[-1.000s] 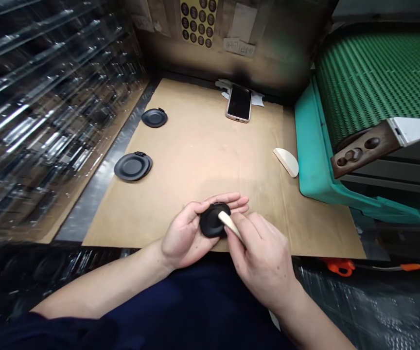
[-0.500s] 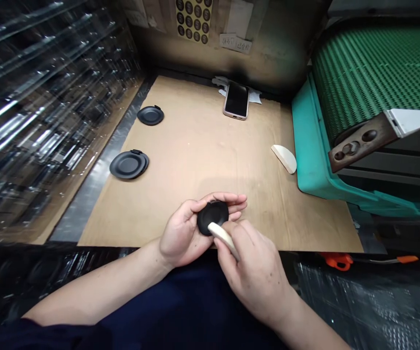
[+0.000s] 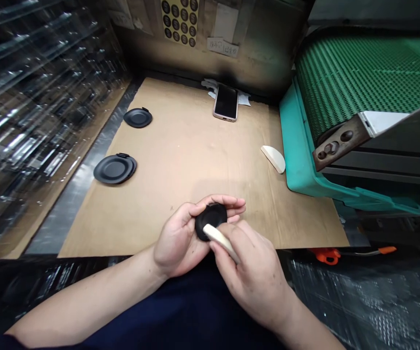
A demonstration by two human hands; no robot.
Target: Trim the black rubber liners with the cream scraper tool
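Note:
In my left hand [image 3: 181, 236] lies a small round black lid-like part [image 3: 213, 214], tilted up, with the thumb on its rim and the fingers behind it. My right hand [image 3: 255, 267] pinches a cream-white sponge-like pad [image 3: 219, 239], whose tip touches the black part's dished face. Two dark round parts, overlapping [image 3: 113, 168], rest on the cardboard at the left. Farther back lies another black round part [image 3: 137, 117]. A half-round white pad [image 3: 273, 159] sits on the cardboard at the right.
The cardboard sheet [image 3: 188, 160] covers the bench. A phone [image 3: 226, 102] lies at the back. On the right stand a teal bin [image 3: 293, 160] and a green conveyor belt [image 3: 348, 82]. Clear plastic trays [image 3: 42, 97] are stacked at left. An orange-handled tool [image 3: 326, 255] is near the front edge.
The view has shifted, so the bench things appear farther left. The white pad's tip has moved slightly across the black part's face; both hands keep their holds.

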